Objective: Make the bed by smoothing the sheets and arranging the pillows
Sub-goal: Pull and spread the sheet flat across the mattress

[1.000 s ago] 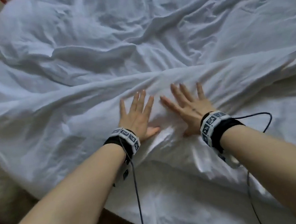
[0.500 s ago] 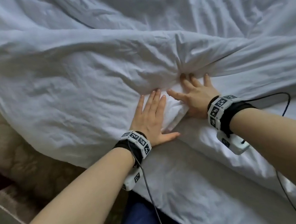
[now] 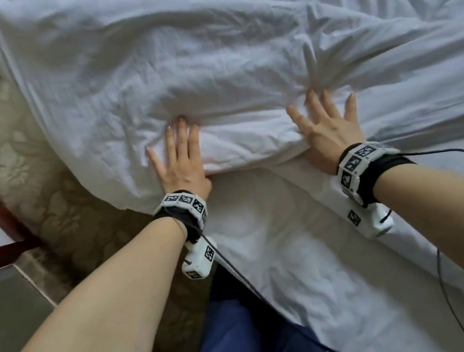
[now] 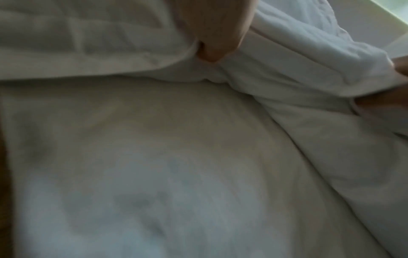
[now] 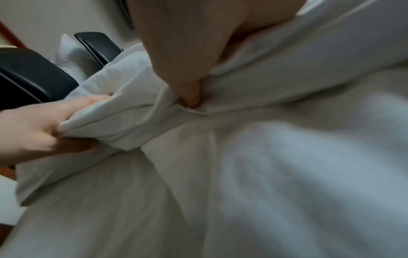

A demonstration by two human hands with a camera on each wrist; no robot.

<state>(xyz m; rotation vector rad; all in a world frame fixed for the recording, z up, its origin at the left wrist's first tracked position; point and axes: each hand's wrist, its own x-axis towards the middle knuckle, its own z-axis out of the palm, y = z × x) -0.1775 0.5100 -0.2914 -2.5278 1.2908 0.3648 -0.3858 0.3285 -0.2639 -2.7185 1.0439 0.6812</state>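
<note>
Soft daylight, blurred dim wrist views

Place: a bedroom.
Signs: bed under a rumpled white duvet; patterned beige carpet beside it.

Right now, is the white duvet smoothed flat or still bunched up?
Still bunched: the duvet shows deep creases and a puffed edge fold under the left hand and right hand.

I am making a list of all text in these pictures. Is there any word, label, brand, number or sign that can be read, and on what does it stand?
No readable word, brand or number in any view.
Left wristband: black-and-white square code markers only, no letters.
Right wristband: the same kind of markers, no letters.
White duvet and bed sheet: plain, no label visible.
</note>
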